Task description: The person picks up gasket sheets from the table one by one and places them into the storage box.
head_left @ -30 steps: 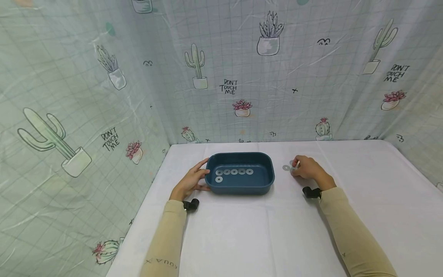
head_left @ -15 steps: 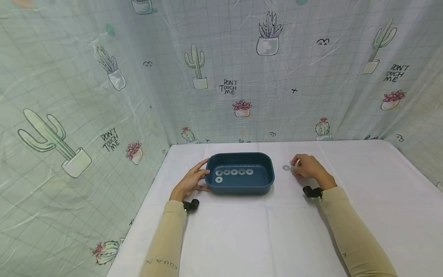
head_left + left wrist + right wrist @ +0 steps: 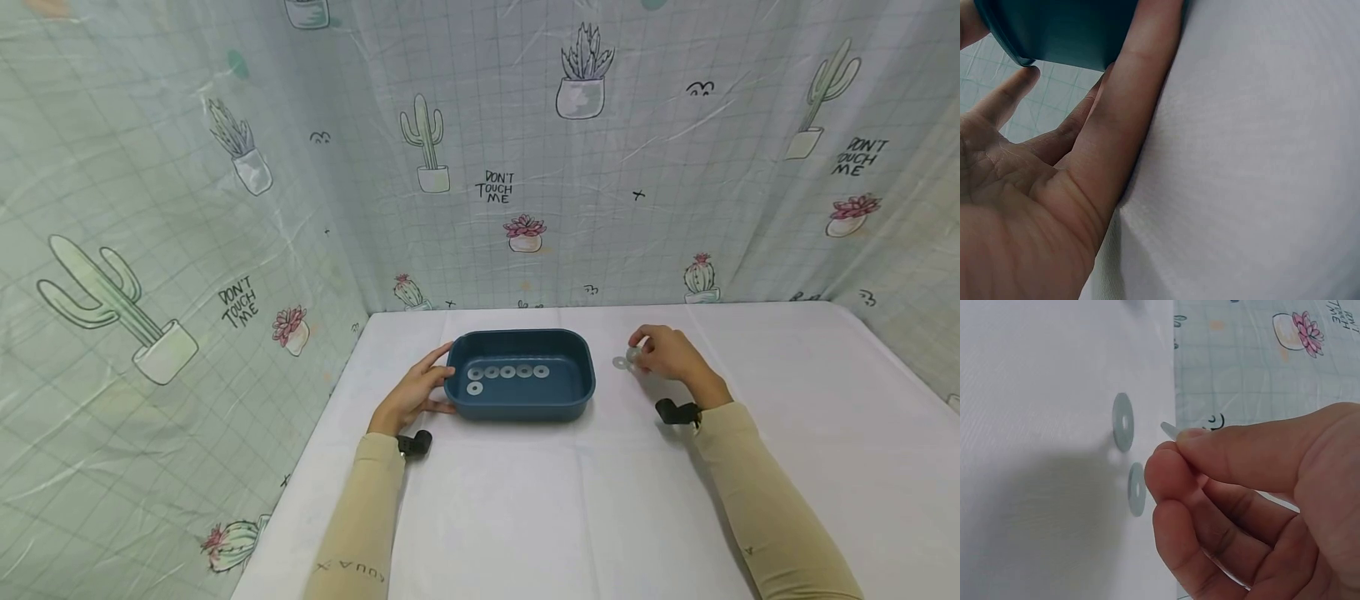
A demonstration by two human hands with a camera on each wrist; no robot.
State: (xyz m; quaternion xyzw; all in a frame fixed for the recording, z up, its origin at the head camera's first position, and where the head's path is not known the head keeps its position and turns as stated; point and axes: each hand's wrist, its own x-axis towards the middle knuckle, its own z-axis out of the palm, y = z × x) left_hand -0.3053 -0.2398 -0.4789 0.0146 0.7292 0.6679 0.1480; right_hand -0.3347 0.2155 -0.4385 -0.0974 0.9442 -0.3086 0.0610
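My left hand (image 3: 411, 393) grips the left end of a dark blue rectangular tray (image 3: 520, 412), fingers spread along its wall and one fingertip over the rim. In the left wrist view, fingers (image 3: 1119, 106) reach up to the tray wall (image 3: 1072, 34). Several flat grey washers (image 3: 507, 372) lie in the tray, most in a row. Right of the tray, my right hand (image 3: 667, 353) pinches a washer (image 3: 1168, 429) between thumb and fingertips, above the table. Under it, one washer (image 3: 1123, 422) and another washer (image 3: 1137, 489) lie on the cloth.
A white cloth (image 3: 495, 500) covers the table. Behind and to the left hang printed curtains (image 3: 480, 125) with cactus drawings, meeting the table's far edge. A small black camera (image 3: 415, 443) sits at the left wrist, a matching camera (image 3: 677, 414) at the right.
My right hand has risen slightly and moved back from the cloth, with a washer in its fingertips. The left hand and the tray have stayed in place.
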